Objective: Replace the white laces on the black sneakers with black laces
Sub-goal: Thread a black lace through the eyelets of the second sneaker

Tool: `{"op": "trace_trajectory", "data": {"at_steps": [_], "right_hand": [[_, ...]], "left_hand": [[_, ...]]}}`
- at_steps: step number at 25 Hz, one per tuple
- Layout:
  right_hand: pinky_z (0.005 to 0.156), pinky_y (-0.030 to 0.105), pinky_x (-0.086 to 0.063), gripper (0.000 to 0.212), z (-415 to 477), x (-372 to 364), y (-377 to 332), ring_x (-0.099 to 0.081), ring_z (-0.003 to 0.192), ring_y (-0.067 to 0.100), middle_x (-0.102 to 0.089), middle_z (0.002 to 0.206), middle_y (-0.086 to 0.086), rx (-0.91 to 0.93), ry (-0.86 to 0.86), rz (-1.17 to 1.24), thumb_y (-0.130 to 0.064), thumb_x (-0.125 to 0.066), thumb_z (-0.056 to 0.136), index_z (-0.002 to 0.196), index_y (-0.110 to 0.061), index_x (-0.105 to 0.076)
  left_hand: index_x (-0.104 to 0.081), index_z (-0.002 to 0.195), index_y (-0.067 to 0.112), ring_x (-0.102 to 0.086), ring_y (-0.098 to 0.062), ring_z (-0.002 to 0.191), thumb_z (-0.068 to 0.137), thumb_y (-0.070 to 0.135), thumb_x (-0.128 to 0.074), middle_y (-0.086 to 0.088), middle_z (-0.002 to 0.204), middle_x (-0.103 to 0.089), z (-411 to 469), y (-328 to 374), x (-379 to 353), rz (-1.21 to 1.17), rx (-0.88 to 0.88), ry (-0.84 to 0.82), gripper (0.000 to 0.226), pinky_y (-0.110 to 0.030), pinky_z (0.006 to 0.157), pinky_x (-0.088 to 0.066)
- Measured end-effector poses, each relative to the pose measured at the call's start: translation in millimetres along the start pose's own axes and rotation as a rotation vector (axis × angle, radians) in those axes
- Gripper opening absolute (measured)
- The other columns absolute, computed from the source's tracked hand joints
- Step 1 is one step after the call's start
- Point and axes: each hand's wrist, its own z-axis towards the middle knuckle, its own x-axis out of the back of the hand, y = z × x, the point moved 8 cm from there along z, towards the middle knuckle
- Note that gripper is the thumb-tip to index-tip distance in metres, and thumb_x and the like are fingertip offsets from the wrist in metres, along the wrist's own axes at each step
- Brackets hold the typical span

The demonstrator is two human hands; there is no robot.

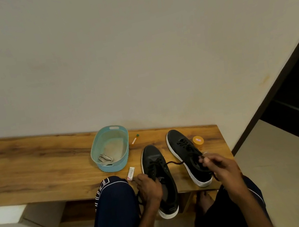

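The left hand (150, 189) curls over the near sneaker (154, 164) at the tabletop (34, 167) edge, its grip holding the shoe. The right hand (220, 167) pinches the black lace (173, 162), which is stretched taut.

Orange jar (198, 140) label unreadable, near sneaker (154, 164) tongue hidden under left hand (150, 188), bench (34, 167) cut off left
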Motion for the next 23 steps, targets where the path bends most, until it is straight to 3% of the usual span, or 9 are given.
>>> {"op": "trace_trajectory", "data": {"at_steps": [3,5,7,9,12,14,19,23], "right_hand": [[0.077,0.025,-0.048,0.020,14.6,-40.5,34.6,-0.063,0.101,0.013,-0.064,0.108,-0.007,-0.051,-0.045,-0.644,-0.037,-0.058,0.099,0.106,-0.023,-0.069],[0.084,0.031,-0.050,0.029,23.9,-64.4,43.5,-0.059,0.109,0.014,-0.055,0.123,-0.008,-0.022,-0.019,-0.805,-0.039,-0.055,0.099,0.123,-0.023,-0.060],[0.092,0.035,-0.050,0.042,34.1,-86.7,54.3,-0.055,0.118,0.014,-0.050,0.138,-0.009,0.020,-0.097,-0.766,-0.037,-0.054,0.100,0.140,-0.026,-0.048],[0.099,0.040,-0.049,0.044,42.1,-104.3,66.9,-0.054,0.124,0.014,-0.051,0.142,-0.011,-0.015,-0.206,-0.732,-0.036,-0.050,0.101,0.144,-0.030,-0.046],[0.085,0.037,-0.052,0.014,48.7,-121.8,70.4,-0.061,0.103,0.015,-0.063,0.108,-0.007,-0.038,-0.247,-0.802,-0.034,-0.052,0.100,0.108,-0.029,-0.062],[0.072,0.032,-0.047,0.010,47.1,-127.0,71.1,-0.058,0.086,0.014,-0.057,0.093,-0.006,-0.045,-0.250,-0.805,-0.033,-0.052,0.099,0.092,-0.027,-0.054],[0.070,0.034,-0.047,0.018,32.6,-113.3,74.0,-0.059,0.081,0.017,-0.062,0.093,0.000,-0.043,-0.301,-0.912,-0.035,-0.041,0.101,0.101,-0.021,-0.053],[0.073,0.034,-0.048,0.020,29.3,-98.6,76.3,-0.063,0.088,0.021,-0.065,0.098,0.004,-0.163,-0.232,-0.800,-0.034,-0.046,0.102,0.107,-0.017,-0.055]], "left_hand": [[-0.047,0.119,0.013,-0.046,-0.026,0.121,0.087,0.023,-0.071,-0.013,0.132,-0.045,-2.3,4.4,1.6,0.085,-0.073,0.011,0.041,-0.031,0.091,-0.045],[-0.047,0.119,0.014,-0.047,-0.025,0.120,0.091,0.023,-0.066,-0.012,0.132,-0.045,-3.3,9.8,1.6,0.149,-0.134,0.000,0.035,-0.029,0.090,-0.044],[-0.047,0.122,0.016,-0.047,-0.021,0.119,0.094,0.023,-0.062,-0.009,0.132,-0.045,-4.7,13.4,1.1,0.197,-0.183,-0.024,0.033,-0.027,0.090,-0.044],[-0.046,0.127,0.018,-0.046,-0.019,0.121,0.094,0.025,-0.063,-0.006,0.133,-0.043,-6.4,13.2,1.3,0.206,-0.220,-0.047,0.037,-0.023,0.088,-0.041],[-0.045,0.130,0.015,-0.046,-0.018,0.121,0.095,0.027,-0.062,-0.006,0.134,-0.043,-9.1,9.4,2.1,0.197,-0.264,-0.053,0.040,-0.025,0.096,-0.044],[-0.043,0.131,0.014,-0.048,-0.018,0.122,0.096,0.024,-0.060,-0.008,0.136,-0.042,-8.6,6.8,3.9,0.195,-0.252,0.007,0.040,-0.029,0.100,-0.046],[-0.048,0.125,0.011,-0.052,-0.020,0.116,0.096,0.016,-0.057,-0.011,0.131,-0.047,-7.0,11.5,5.7,0.160,-0.211,0.145,0.031,-0.030,0.097,-0.047],[-0.048,0.125,0.016,-0.049,-0.019,0.119,0.095,0.023,-0.059,-0.009,0.130,-0.046,-8.3,16.8,1.3,0.210,-0.254,0.121,0.033,-0.027,0.095,-0.048]]}}
